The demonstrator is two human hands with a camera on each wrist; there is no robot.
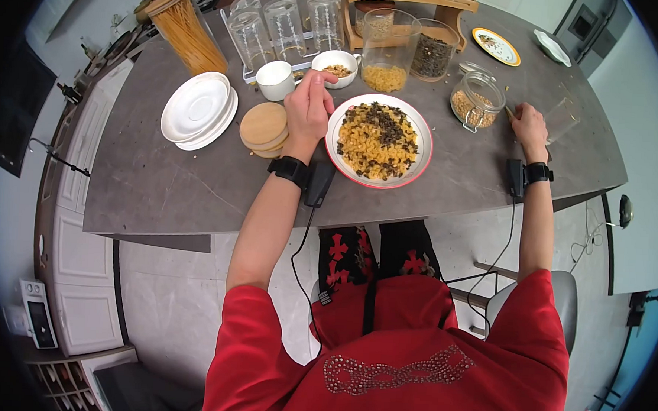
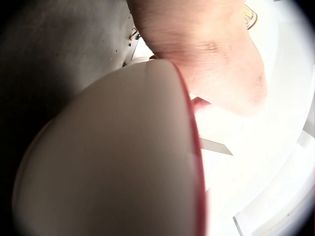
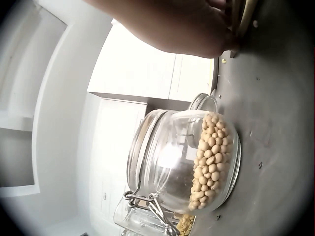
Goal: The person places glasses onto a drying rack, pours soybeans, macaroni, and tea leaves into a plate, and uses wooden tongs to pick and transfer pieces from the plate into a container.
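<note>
My left hand (image 1: 309, 111) is between a white mug (image 1: 275, 81) and a white cup of nuts (image 1: 328, 80), its fingertips at the cup's near side; whether they grip anything is unclear. Beside its wrist is a red-rimmed plate (image 1: 333, 142) of yellow pieces topped with dark seeds (image 1: 382, 123); the plate's pale underside (image 2: 128, 157) fills much of the left wrist view, with the hand (image 2: 206, 54) above. My right hand (image 1: 530, 129) rests on the table with fingers curled round thin wooden sticks (image 3: 247, 14), right of an open jar of pale beans (image 1: 474, 109).
White plates (image 1: 194, 109) and round wooden coasters (image 1: 263, 124) are at left. Behind stand a pasta jar (image 1: 188, 34), upturned glasses (image 1: 283, 24), a container of yellow pieces (image 1: 385, 71) and one of dark seeds (image 1: 431, 56). A clear glass (image 1: 562, 119) is at far right.
</note>
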